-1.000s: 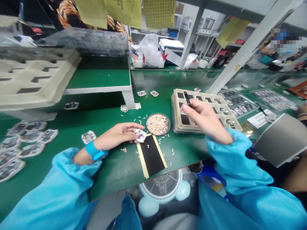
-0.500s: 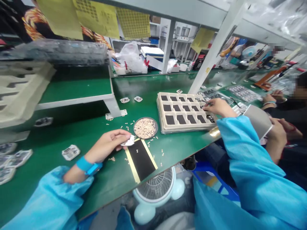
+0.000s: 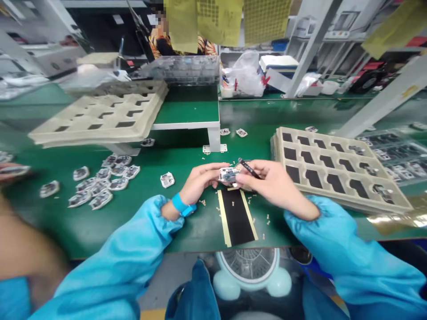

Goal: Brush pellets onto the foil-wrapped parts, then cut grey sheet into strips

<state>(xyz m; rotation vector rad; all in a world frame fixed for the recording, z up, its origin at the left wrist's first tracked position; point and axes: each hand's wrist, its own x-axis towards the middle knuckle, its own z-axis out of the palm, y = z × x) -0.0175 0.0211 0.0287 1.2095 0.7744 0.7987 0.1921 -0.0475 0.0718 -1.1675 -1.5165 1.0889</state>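
On the table (image 3: 86, 226), white parts (image 3: 100, 187) lie in a group, back from its front edge. The left hand (image 3: 199, 182) pinches one white piece (image 3: 227, 174) with its fingers, just beyond the far edge of the black mat (image 3: 237, 218). The right hand (image 3: 271, 182), closed on a black tool (image 3: 248, 168), is beside this piece; if they touch, I cannot tell. At right is a tray (image 3: 343, 198), its left edge near this hand

Loose blue sleeves (image 3: 133, 249) crease toward gathered cuffs (image 3: 315, 209) — a blue band (image 3: 180, 205) circles the left wrist (image 3: 169, 212).
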